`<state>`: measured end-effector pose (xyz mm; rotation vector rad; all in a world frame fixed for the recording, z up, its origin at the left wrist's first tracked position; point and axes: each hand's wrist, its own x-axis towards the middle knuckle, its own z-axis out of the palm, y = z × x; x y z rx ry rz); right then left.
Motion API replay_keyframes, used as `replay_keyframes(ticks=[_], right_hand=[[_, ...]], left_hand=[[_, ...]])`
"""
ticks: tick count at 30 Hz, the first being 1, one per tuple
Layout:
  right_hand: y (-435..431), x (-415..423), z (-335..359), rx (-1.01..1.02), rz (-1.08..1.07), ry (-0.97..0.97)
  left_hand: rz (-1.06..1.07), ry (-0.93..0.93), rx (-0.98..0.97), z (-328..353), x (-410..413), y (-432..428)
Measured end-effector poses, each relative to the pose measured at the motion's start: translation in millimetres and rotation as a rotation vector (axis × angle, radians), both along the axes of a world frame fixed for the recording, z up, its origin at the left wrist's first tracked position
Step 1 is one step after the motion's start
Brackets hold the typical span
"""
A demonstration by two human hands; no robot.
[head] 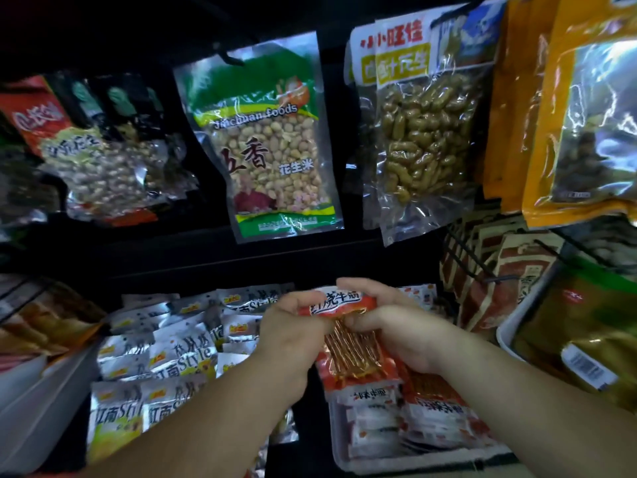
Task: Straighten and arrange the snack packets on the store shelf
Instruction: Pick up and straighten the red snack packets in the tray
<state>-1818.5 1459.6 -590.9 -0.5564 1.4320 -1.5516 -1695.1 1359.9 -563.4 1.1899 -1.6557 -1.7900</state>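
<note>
I stand at a dark store shelf unit in weak light, and a black shelf board [206, 250] runs across the middle. Below the board, at 6 o'clock from my hands, a white tray [413, 462] holds a pile of red stick-snack packets [434, 419]. I hold one more red packet [339, 301] of this kind just above the pile. My left hand [289, 329] pinches its top left edge and my right hand [400, 326] is curled round its top right side, so both hands are clamped on it. I cannot tell whether its lower end touches the pile.

At 9 o'clock lie silver packets [179, 357] in overlapping rows, too many to count surely. At 3 o'clock a wire rack [472, 263] holds brown-red packets [517, 270]. Beside it a white bin [510, 326] holds green-gold bags [586, 322].

At 12 o'clock one green peanut-kernel packet [269, 139] hangs on a hook [231, 58]. At 1 o'clock hang at least two packets of peanuts in the shell [424, 132], one behind the other. At 2 o'clock hang orange packets [537, 132], and at 10 o'clock a red peanut packet [69, 143]. My left forearm [213, 422] hides part of the silver packets.
</note>
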Motion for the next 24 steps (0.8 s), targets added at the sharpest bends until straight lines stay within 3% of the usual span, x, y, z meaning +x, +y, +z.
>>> replay_keyframes(ticks=[4,10,18,24], right_hand=[[17,-15,12,-0.036,0.005,0.001],[22,-24,3,-0.077,-0.217,-0.065],[45,-28,13,0.126,0.222,0.258],[43,-20,8,0.174,0.222,0.376]], left_hand=[[-0.034,0.040,0.033,2,9,8],[-0.339,0.054,-0.135,-1,15,17],[-0.360,0.041,-0.294,8,15,-2],[-0.504,0.061,-0.154,4,19,0]])
